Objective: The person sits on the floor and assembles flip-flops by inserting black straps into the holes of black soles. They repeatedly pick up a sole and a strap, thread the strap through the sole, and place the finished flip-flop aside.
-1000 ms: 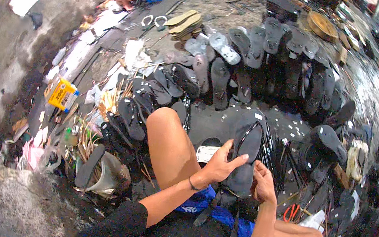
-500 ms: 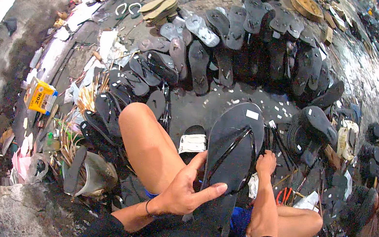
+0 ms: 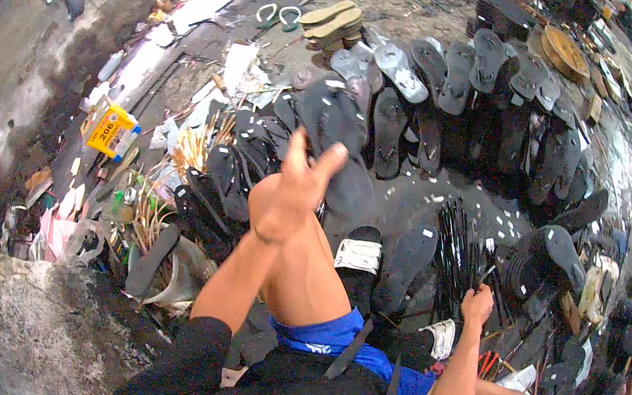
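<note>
My left hand (image 3: 302, 179) is stretched forward over my left knee, fingers apart and holding nothing. Just past its fingertips is a blurred dark flip-flop (image 3: 352, 186), apart from the hand as far as the blur shows. My right hand (image 3: 477, 303) is closed at the near end of a bundle of thin black straps (image 3: 461, 240). A slim stick-like piece (image 3: 487, 274) rises from its fist, too small to name. Between my hands lie a bare black sole (image 3: 407, 268) and a dark piece wrapped in a white band (image 3: 359, 256).
Black flip-flops (image 3: 388, 131) stand in a curved row ahead. Tan soles (image 3: 330, 24) are stacked farther left. A stack of dark soles (image 3: 543, 260) sits at the right, near red-handled scissors or pliers (image 3: 486, 362). A yellow box (image 3: 111, 129) lies left; scraps litter the floor.
My left hand has let go of the black flip-flop it held before me and swung forward and left. My right hand has moved slightly right and down, to the straps. The view has shifted left.
</note>
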The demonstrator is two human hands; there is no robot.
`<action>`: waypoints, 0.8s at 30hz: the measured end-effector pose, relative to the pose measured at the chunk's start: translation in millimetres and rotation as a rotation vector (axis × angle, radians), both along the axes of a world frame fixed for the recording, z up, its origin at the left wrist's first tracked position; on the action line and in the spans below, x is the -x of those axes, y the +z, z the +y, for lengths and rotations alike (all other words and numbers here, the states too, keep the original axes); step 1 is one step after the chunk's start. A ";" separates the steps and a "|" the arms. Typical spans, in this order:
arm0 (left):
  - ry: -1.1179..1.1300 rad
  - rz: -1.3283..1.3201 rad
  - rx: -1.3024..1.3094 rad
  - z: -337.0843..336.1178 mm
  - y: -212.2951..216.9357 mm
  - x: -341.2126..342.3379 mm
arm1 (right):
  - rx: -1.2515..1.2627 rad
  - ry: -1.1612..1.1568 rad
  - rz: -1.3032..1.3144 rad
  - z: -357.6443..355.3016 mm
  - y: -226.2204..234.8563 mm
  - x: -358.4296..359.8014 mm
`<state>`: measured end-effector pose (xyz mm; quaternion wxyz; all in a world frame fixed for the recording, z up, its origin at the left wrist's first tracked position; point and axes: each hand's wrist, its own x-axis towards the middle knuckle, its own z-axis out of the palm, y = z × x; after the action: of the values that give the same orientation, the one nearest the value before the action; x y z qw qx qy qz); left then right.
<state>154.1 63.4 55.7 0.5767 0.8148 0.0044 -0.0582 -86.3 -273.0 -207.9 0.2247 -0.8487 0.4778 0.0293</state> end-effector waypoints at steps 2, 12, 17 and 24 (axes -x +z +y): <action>-0.006 -0.098 0.135 29.7 -16.9 -61.4 | 0.019 0.008 -0.014 -5.2 0.5 -0.1; -0.236 -0.267 -0.004 6.3 -63.4 -7.5 | -0.443 -0.388 -0.775 -9.9 32.6 -8.0; -0.749 0.301 0.201 -107.8 -82.3 81.1 | -0.879 -0.216 -1.004 41.6 107.6 -16.6; -0.424 0.193 0.633 -145.6 -56.2 52.7 | -0.978 -0.154 -0.847 107.2 168.0 30.8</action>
<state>101.4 -82.3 -0.6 0.7717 0.5703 -0.1280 -0.2506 -117.1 -165.9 -39.9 0.7554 -0.5501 0.3387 -0.1099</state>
